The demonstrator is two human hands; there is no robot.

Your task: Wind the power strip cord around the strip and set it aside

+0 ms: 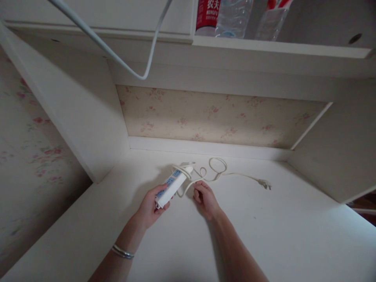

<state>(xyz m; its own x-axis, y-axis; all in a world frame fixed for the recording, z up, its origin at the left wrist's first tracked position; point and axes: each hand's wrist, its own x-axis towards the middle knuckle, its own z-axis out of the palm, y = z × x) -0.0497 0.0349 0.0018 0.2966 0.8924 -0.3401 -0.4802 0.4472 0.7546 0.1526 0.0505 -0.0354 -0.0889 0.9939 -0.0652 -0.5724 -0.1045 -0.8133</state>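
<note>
My left hand is wrapped round the near end of a white power strip with blue socket faces. The strip is tilted, its far end pointing up and to the right. Turns of its pale cord go round that far end. Just right of the strip, my right hand is closed, thumb and fingers pinched at the cord. From there the cord runs over the white desktop in loose loops. It ends at a plug lying to the right.
A white cable hangs in a bend at the upper left. Overhead, a shelf holds a red-labelled bottle and clear plastic containers. White side panels and flower-patterned wallpaper enclose the desk.
</note>
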